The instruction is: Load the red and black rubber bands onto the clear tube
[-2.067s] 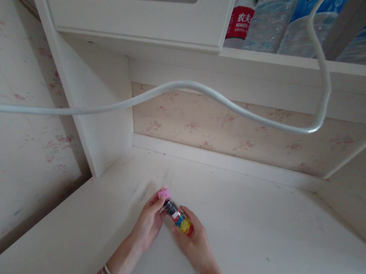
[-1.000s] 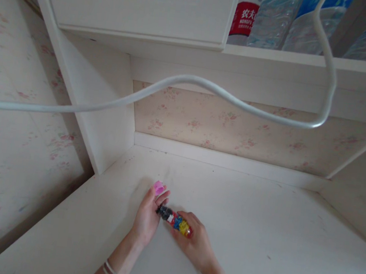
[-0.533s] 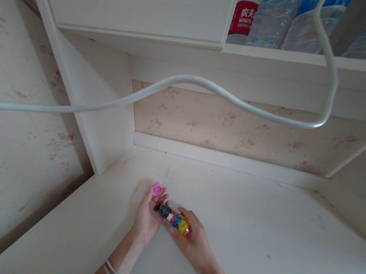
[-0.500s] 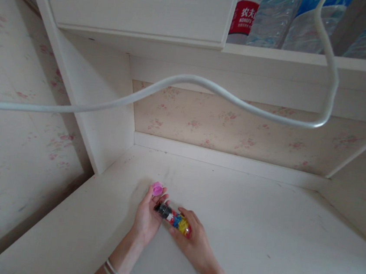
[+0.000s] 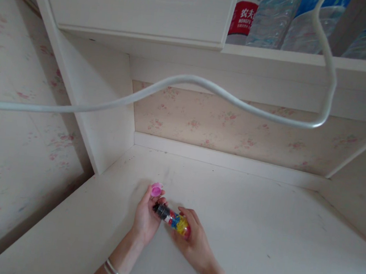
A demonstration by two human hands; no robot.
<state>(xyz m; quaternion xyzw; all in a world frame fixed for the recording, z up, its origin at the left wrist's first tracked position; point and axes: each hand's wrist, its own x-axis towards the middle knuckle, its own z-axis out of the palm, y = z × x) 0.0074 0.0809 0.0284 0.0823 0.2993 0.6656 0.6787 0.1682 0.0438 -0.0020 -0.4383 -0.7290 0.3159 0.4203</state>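
A small clear tube (image 5: 174, 220) packed with black, red, blue and yellow pieces lies tilted over the white desk top (image 5: 257, 240). My right hand (image 5: 192, 238) is wrapped round its lower end. My left hand (image 5: 145, 220) pinches a pink cap (image 5: 157, 190) between its fingertips, just above and left of the tube's open dark end. The left palm sits under that end. Silver bangles (image 5: 112, 273) circle my left wrist.
A thick white cable (image 5: 188, 83) sags across the view above the desk. A cabinet door (image 5: 133, 14) hangs overhead at left. Water bottles (image 5: 274, 16) stand on the shelf at upper right. Floral wallpaper (image 5: 223, 126) backs the alcove.
The pink cap was on the tube's end; my left hand has lifted it off and holds it apart. The tube has slid slightly left in my right hand.
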